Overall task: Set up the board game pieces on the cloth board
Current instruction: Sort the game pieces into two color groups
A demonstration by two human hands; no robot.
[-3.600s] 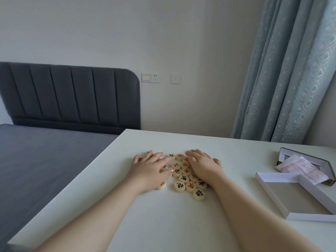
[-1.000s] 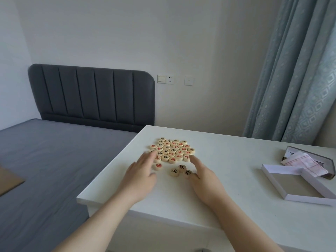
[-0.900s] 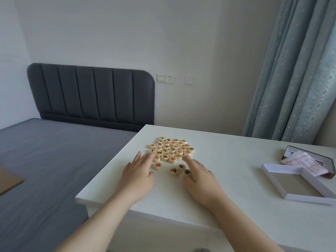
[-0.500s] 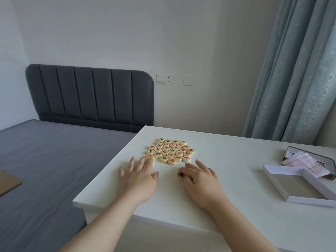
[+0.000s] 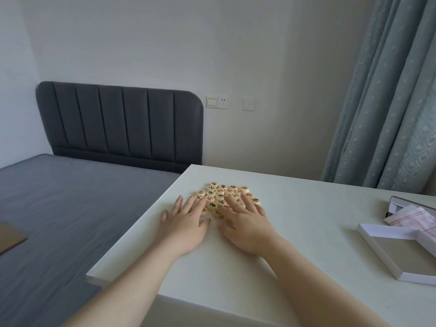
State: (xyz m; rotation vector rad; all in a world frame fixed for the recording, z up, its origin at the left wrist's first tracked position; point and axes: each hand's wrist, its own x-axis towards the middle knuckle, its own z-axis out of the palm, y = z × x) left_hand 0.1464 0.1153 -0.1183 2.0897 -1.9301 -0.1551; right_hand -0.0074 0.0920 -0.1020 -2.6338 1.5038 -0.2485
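Both hands flat on the white table (image 5: 306, 232), palms down, fingers spread. Left hand (image 5: 186, 223) and right hand (image 5: 247, 225) side by side, fingertips lying on the near edge of a tight cluster of round game pieces (image 5: 226, 193), cream discs with red or black characters, face up. Nothing gripped by either hand. Far right of table: open shallow box (image 5: 398, 258), and behind it a folded white cloth with red lines (image 5: 415, 217) resting in a second box part. Grey bed (image 5: 70, 208) left of table, curtain (image 5: 389, 102) at right.
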